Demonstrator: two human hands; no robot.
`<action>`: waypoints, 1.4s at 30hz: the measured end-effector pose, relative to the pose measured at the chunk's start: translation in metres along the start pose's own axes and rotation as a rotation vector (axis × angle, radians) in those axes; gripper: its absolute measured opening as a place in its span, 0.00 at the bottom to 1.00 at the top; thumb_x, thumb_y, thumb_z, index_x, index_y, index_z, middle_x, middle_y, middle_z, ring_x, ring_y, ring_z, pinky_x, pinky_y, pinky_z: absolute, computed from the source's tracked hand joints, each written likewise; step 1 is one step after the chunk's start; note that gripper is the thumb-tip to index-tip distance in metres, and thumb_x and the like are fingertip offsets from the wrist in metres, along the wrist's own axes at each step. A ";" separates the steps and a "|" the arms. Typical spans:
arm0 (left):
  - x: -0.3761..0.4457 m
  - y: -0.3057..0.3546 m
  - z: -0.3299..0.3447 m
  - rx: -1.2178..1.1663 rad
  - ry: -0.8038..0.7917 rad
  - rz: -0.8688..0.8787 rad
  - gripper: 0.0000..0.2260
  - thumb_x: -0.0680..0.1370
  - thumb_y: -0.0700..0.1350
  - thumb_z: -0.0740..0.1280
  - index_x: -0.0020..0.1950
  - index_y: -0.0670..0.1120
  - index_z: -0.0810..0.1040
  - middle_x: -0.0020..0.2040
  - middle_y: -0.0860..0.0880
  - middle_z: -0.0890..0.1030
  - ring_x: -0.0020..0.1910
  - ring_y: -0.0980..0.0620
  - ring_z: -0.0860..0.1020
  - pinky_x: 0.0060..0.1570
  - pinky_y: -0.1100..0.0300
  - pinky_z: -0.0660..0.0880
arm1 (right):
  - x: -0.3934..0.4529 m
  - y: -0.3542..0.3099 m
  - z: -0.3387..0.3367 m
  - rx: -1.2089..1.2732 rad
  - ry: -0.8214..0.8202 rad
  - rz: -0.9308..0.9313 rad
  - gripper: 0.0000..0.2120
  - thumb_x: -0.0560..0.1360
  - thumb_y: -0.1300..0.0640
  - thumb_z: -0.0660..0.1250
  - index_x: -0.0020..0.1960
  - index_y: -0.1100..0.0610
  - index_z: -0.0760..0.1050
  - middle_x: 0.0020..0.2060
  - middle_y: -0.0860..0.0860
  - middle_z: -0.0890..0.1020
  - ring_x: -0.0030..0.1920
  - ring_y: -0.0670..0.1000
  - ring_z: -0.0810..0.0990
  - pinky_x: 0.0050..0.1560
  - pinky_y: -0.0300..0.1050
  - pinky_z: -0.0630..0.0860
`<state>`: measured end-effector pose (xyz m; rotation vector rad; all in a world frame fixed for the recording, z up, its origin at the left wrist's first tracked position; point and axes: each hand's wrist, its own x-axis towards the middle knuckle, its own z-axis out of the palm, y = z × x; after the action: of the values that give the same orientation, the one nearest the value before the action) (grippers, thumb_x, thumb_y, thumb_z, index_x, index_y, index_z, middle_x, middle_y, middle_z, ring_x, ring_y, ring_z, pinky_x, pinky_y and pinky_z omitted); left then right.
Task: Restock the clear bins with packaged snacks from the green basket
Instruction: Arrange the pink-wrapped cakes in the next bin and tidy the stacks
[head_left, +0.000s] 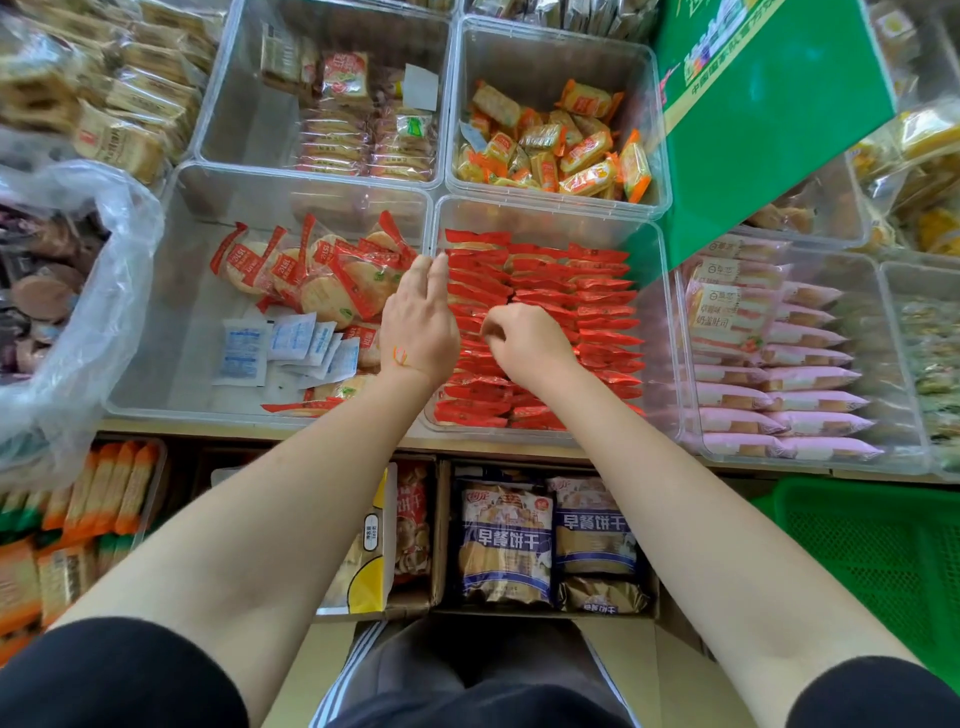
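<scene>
A clear bin (657, 322) in front of me is packed with rows of red-wrapped snack packs (587, 306). My left hand (421, 317) lies with straight fingers along the bin's left wall, touching the left row of packs. My right hand (524, 338) is over the middle of the bin with fingers curled down among the red packs; whether it pinches one is hidden. The green basket (878, 561) sits low at the right edge, its inside mostly out of view.
The bin (171, 332) to the left holds loose round crackers in red wrappers and white sachets. Behind stand bins of orange packs (561, 140) and tan biscuits. Pink packs (779, 374) fill the right bin. A green sign (769, 119) overhangs. Blue biscuit bags (545, 540) sit below the shelf.
</scene>
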<state>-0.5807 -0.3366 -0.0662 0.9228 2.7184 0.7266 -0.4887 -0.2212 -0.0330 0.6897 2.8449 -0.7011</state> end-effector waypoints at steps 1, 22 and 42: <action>0.004 0.002 0.002 -0.002 0.008 -0.004 0.26 0.79 0.38 0.54 0.78 0.44 0.60 0.77 0.43 0.61 0.75 0.43 0.61 0.68 0.48 0.64 | 0.004 0.003 0.004 -0.042 0.020 -0.003 0.09 0.79 0.61 0.63 0.54 0.58 0.81 0.50 0.54 0.82 0.53 0.56 0.78 0.50 0.50 0.77; 0.008 -0.001 0.011 -0.020 0.074 -0.098 0.24 0.81 0.41 0.54 0.78 0.46 0.61 0.70 0.40 0.71 0.66 0.39 0.69 0.61 0.44 0.70 | 0.024 0.000 0.024 -0.157 0.085 -0.140 0.09 0.78 0.63 0.61 0.50 0.61 0.80 0.45 0.56 0.81 0.48 0.59 0.79 0.42 0.48 0.71; 0.008 -0.001 0.010 -0.037 0.049 -0.111 0.25 0.80 0.41 0.55 0.78 0.46 0.61 0.64 0.42 0.73 0.58 0.40 0.73 0.48 0.46 0.74 | 0.060 0.015 0.018 -0.049 0.237 -0.016 0.10 0.78 0.61 0.64 0.58 0.60 0.79 0.51 0.56 0.80 0.53 0.58 0.77 0.45 0.51 0.77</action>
<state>-0.5839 -0.3282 -0.0753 0.7483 2.7624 0.7842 -0.5352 -0.1938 -0.0687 0.7922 3.0725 -0.5849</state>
